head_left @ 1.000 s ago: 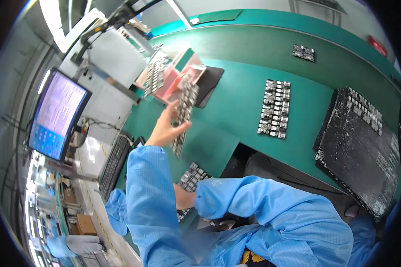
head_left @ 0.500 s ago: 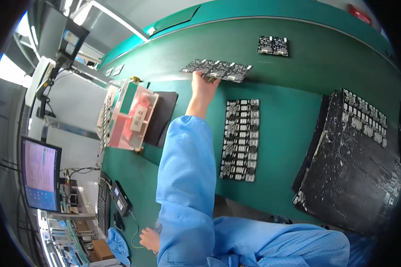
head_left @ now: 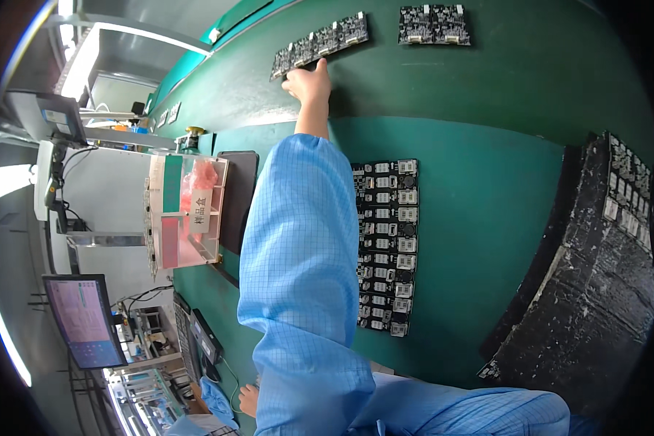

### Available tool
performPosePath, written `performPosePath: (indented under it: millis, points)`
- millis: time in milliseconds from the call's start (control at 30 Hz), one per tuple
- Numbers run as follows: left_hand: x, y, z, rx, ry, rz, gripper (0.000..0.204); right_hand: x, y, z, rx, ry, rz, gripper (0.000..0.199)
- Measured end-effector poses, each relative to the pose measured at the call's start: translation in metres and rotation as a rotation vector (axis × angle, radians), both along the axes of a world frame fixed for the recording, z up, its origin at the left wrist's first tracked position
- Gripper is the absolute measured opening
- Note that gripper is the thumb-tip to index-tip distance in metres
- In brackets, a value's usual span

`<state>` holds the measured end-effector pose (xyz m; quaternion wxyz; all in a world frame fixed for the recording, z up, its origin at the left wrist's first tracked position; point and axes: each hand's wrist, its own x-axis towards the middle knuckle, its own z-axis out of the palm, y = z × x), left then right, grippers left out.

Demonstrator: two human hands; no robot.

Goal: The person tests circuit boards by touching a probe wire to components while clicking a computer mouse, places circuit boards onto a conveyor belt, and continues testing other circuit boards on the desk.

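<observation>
My right hand [head_left: 309,86], at the end of an outstretched blue sleeve, grips the near edge of a long black circuit board panel [head_left: 323,45]. The panel tilts with its component side toward me, over the far dark green surface. Right of it lies a smaller circuit board [head_left: 434,25], apart from it. Nearer me, a tall column of circuit boards [head_left: 396,251] rests on the green mat, its left part hidden by my sleeve. My left hand [head_left: 249,400] shows low at the left beside a thin green cord. Its visible fingers look loosely apart, with nothing seen in them.
A clear box [head_left: 209,240] with pink material inside stands left on a dark pad [head_left: 241,196]. A scuffed black slab [head_left: 581,312] at the right bears more circuit boards [head_left: 627,192]. At lower left are a keyboard [head_left: 184,338], a small device [head_left: 205,336] and a monitor [head_left: 84,323].
My right hand has carried the panel farther away and to the left, turning it from nearly flat to tilted toward me. The whole view has shifted. My left hand stays near the cord.
</observation>
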<state>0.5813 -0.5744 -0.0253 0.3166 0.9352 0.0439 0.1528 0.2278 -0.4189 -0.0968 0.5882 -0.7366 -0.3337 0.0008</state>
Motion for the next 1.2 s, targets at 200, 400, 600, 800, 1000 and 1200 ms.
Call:
performPosePath:
  millis: [200,400,600,800,1000,1200]
  points:
    - [-0.045,-0.043,-0.009,0.105,-0.234,-0.069,0.08,-0.007,0.006,-0.017,0.007,0.101,-0.014,0.038]
    - [-0.042,-0.031,0.001,0.388,-0.16,-0.238,0.064,-0.011,0.024,-0.007,0.038,0.132,0.002,0.04]
    - [-0.025,-0.022,0.008,0.432,-0.147,-0.257,0.063,-0.018,0.037,0.003,0.047,0.165,0.01,0.041]
    - [-0.035,-0.023,0.001,0.398,-0.102,-0.321,0.063,-0.011,0.032,-0.011,-0.001,0.192,-0.031,0.043]
    - [-0.041,-0.022,-0.003,0.271,-0.155,-0.491,0.065,-0.01,0.026,-0.026,-0.062,0.247,-0.067,0.044]
    - [-0.02,-0.016,0.008,0.469,-0.119,-0.434,0.077,-0.039,0.045,-0.012,-0.052,0.255,0.022,0.046]
